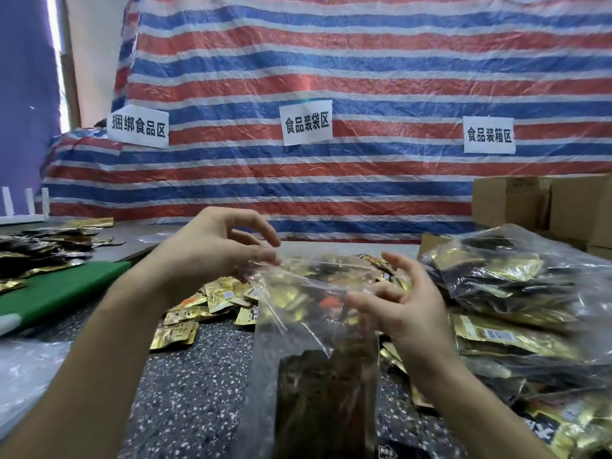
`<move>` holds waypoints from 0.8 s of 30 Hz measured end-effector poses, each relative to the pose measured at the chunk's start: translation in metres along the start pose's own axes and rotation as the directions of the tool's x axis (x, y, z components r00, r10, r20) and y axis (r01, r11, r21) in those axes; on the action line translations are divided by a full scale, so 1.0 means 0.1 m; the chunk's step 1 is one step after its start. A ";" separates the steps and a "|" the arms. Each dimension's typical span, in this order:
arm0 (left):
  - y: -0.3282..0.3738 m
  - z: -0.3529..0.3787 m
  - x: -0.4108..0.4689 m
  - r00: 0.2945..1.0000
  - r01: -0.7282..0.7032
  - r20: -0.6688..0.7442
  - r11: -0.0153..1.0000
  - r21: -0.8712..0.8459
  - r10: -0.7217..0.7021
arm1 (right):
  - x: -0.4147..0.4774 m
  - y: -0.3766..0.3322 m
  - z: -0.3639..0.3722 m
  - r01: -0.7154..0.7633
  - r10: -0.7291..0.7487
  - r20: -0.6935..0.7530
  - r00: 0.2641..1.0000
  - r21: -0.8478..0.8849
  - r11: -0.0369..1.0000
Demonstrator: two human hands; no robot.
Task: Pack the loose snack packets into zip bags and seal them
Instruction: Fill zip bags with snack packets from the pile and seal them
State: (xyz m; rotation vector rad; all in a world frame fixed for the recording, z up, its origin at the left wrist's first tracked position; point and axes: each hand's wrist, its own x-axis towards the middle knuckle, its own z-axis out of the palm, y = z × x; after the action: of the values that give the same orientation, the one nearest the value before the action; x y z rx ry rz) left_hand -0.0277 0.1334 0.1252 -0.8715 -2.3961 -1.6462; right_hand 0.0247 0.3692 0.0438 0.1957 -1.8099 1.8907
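Three signs (pixel 307 122) are hanging on the striped tarp (pixel 364 61). Low centre, your left hand (pixel 212 250) and right hand (pixel 407 306) are pinching the zip bag (pixel 314 326) over the speckled table (pixel 192 392).

Even, soft light is falling; the window strip (pixel 54 61) is blowing out. Glare is streaking the clear sheeting (pixel 298 77). Frame edges are bowing; the zip bag (pixel 314 359) is blurring.

Clear glossy plastic zip bag (pixel 314 329), shiny gold foil packets (pixel 212 298), speckled matt tabletop (pixel 195 392).
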 end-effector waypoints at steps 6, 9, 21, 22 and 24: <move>-0.19 -0.03 0.10 0.977 0.206 0.002 0.936 -0.284 -0.214 | 0.41 -0.34 -0.15 -0.165 0.229 0.367 0.902 -0.196 0.967; -0.23 -0.02 0.12 0.974 0.225 0.030 0.930 -0.290 -0.226 | 0.47 -0.35 -0.19 -0.121 0.237 0.441 0.866 -0.275 0.954; -0.33 -0.25 0.07 0.915 0.142 0.382 0.990 -0.004 -0.130 | 0.53 -0.31 -0.41 -0.041 0.235 0.485 0.843 -0.378 0.925; -0.34 -0.25 0.06 0.903 0.153 0.407 0.988 0.001 -0.141 | 0.54 -0.30 -0.41 -0.033 0.236 0.477 0.846 -0.396 0.918; -0.34 -0.24 0.07 0.884 0.141 0.441 0.988 0.068 -0.156 | 0.54 -0.28 -0.41 -0.032 0.237 0.445 0.863 -0.421 0.907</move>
State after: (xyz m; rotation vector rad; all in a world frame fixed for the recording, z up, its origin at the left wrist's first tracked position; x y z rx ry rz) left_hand -0.0557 0.1063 0.1099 -1.2010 -2.8464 -1.5878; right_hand 0.0010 0.4219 0.0884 0.4399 -2.5777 1.5980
